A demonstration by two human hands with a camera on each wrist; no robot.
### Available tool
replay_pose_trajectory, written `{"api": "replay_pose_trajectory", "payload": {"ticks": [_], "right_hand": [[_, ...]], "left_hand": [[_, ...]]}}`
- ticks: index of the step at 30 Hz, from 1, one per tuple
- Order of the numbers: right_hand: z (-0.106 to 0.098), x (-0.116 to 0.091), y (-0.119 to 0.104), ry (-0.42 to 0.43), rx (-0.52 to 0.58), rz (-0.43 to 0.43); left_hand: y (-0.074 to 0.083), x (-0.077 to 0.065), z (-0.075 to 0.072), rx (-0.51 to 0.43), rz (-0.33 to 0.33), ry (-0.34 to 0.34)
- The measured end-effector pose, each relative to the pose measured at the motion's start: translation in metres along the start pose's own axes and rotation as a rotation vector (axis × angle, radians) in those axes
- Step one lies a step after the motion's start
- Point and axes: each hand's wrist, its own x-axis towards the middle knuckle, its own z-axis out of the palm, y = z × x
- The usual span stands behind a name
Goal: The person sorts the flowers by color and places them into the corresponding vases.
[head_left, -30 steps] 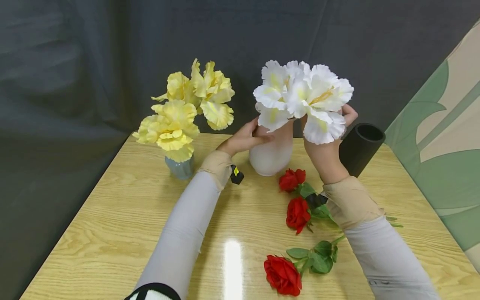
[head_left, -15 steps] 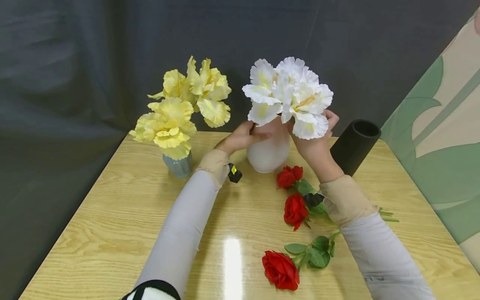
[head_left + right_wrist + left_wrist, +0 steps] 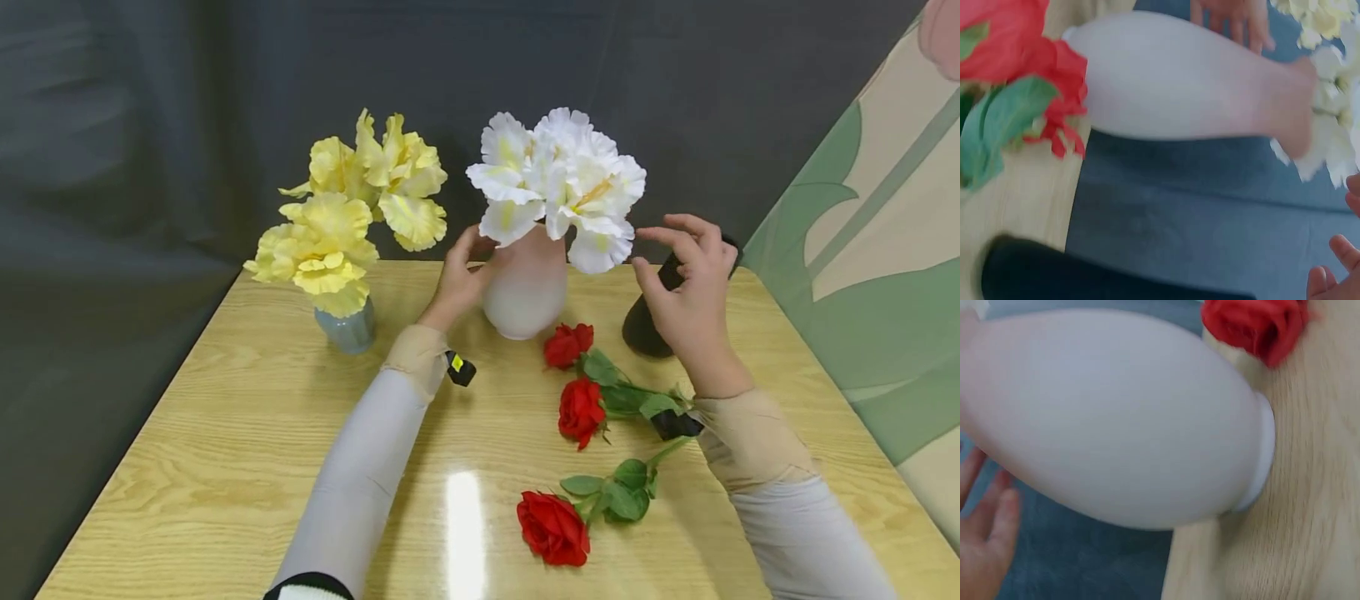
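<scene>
A vase (image 3: 527, 287), pink above and white below, stands upright at the back of the table with a bunch of white artificial irises (image 3: 558, 183) in its mouth. Beside its left side is my left hand (image 3: 461, 279). Its fingers (image 3: 1004, 519) look loose and apart from the vase in the left wrist view; whether any part touches it is hard to tell. My right hand (image 3: 693, 292) hovers right of the white flowers, fingers bent and spread from the thumb, holding nothing. It partly covers a black cylindrical vase (image 3: 647, 325).
Yellow irises (image 3: 348, 217) stand in a small blue-grey vase (image 3: 348, 329) at the left. Several red roses lie on the wooden table (image 3: 225, 467), one (image 3: 553, 528) nearest the front. A dark curtain (image 3: 187, 125) hangs behind, and a patterned panel (image 3: 892, 275) at the right.
My right hand has let go of the white irises and moved right, in front of the black vase. The flowers have settled left over the pink-and-white vase. My left hand has loosened from that vase.
</scene>
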Motion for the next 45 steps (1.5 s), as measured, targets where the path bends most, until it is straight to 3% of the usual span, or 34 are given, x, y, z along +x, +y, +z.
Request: {"api": "replay_pose_trajectory", "payload": {"ticks": [4, 6, 10, 14, 18, 26, 29, 37, 41, 45], "right_hand": [[-0.022, -0.006, 0.0, 0.034, -0.001, 0.081], [-0.033, -0.01, 0.001, 0.056, -0.006, 0.114], [-0.053, -0.017, 0.005, 0.098, -0.008, 0.171], [-0.067, -0.029, 0.011, 0.123, -0.002, 0.228], [-0.078, -0.043, 0.017, 0.124, -0.024, 0.256], [-0.089, -0.07, 0.034, 0.101, -0.066, 0.33], [-0.091, -0.08, 0.04, 0.09, -0.072, 0.35], [-0.093, -0.102, 0.049, 0.001, -0.087, 0.395], [-0.092, -0.114, 0.053, -0.094, -0.097, 0.337], [-0.089, -0.125, 0.058, -0.199, -0.097, 0.271]], "left_hand": [[0.011, -0.014, 0.0, -0.045, 0.103, 0.163], [0.016, -0.021, 0.002, -0.042, 0.14, 0.187], [0.021, -0.032, 0.01, -0.039, 0.208, 0.167], [0.019, -0.042, 0.018, -0.03, 0.256, 0.106], [0.015, -0.048, 0.029, -0.004, 0.258, -0.005], [0.011, -0.052, 0.057, 0.038, 0.159, -0.283], [0.009, -0.049, 0.067, 0.029, 0.133, -0.353], [0.01, -0.033, 0.09, 0.044, 0.144, -0.422], [0.011, -0.023, 0.102, 0.076, 0.112, -0.418], [0.012, -0.012, 0.114, 0.036, 0.061, -0.39]]}}
